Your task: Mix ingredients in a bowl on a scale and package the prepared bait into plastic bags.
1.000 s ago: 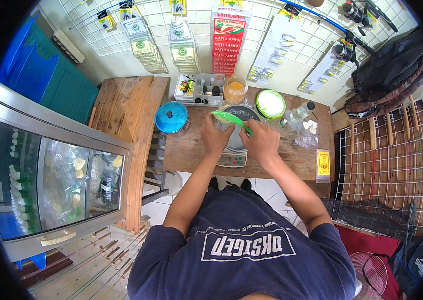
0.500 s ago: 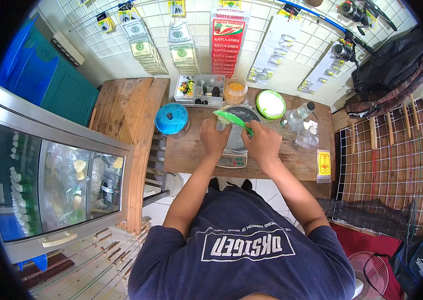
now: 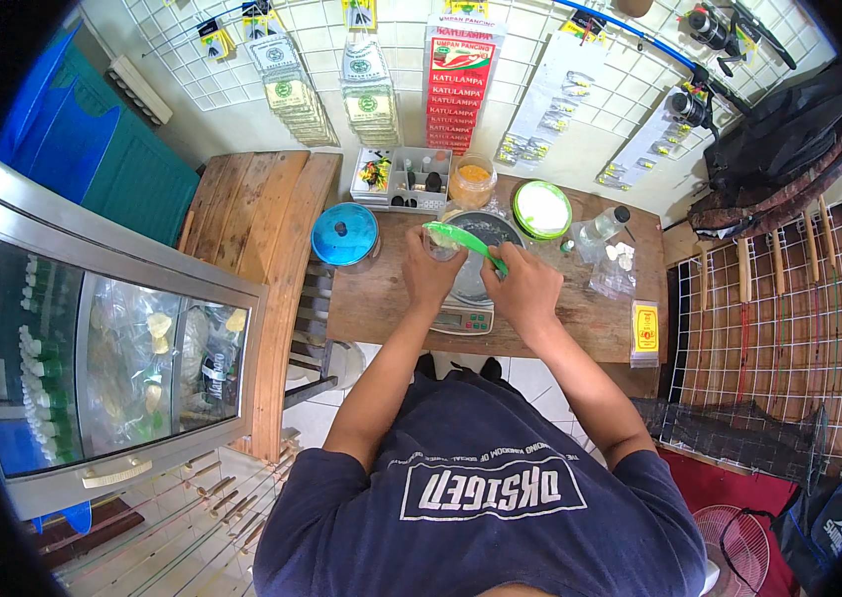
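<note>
Over the kitchen scale [image 3: 463,320], my right hand [image 3: 526,289] grips the handle of a bright green spoon [image 3: 466,239]. The spoon slants up to the left, and its bowl end is at the mouth of what looks like a small clear plastic bag [image 3: 437,244]. My left hand [image 3: 430,277] is closed round that bag, and its fingers partly hide it. Pale stuff shows at the spoon's tip. On the scale, below and between both hands, sits a round grey bowl [image 3: 473,290], partly covered by the hands and spoon.
A jar of orange powder [image 3: 472,183] and a divided grey tray [image 3: 419,179] stand at the back. Left is a blue-lidded tub [image 3: 345,237]; right are a green-rimmed tub [image 3: 542,210], a clear bottle [image 3: 602,224] and a yellow packet [image 3: 645,328]. A glass-door cabinet [image 3: 122,368] is far left.
Both hands stay over the scale with the spoon at the bag. The spoon and left hand have shifted only slightly, and the whole view has moved a little.
</note>
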### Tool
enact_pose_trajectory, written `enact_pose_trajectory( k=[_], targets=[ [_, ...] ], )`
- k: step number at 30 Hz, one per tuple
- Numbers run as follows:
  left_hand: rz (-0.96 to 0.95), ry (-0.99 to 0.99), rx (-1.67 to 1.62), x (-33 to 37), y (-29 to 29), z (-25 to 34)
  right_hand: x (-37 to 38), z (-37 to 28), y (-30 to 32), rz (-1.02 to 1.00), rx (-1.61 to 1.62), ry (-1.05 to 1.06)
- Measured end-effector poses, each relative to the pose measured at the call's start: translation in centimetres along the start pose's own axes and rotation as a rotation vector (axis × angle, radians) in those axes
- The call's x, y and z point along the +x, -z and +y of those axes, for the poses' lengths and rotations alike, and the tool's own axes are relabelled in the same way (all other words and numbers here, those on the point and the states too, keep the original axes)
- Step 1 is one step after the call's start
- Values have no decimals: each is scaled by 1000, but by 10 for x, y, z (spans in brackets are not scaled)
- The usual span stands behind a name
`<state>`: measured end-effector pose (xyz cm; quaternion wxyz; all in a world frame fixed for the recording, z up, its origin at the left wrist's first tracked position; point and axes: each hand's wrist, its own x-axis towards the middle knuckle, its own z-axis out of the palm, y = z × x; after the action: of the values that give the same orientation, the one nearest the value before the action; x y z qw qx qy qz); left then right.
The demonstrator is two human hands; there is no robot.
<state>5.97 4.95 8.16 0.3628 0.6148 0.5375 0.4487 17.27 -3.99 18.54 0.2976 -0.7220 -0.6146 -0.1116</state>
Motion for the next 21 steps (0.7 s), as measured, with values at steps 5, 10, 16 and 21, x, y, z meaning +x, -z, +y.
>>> enact_pose_trajectory(
  k=[5,10,16,21],
  targets=[
    [-7,-9,7,3,-1,-6,1,-2,3,-10,7,-10],
    [-33,65,85,3,-2,5,1,0,5,-21,12,-9],
    [-10,-16,82,1,-2,0,8,0,10,5,2,14],
    [-33,5,54,-1,-3,-3,5,5,11,-83,-40,7]
  ],
)
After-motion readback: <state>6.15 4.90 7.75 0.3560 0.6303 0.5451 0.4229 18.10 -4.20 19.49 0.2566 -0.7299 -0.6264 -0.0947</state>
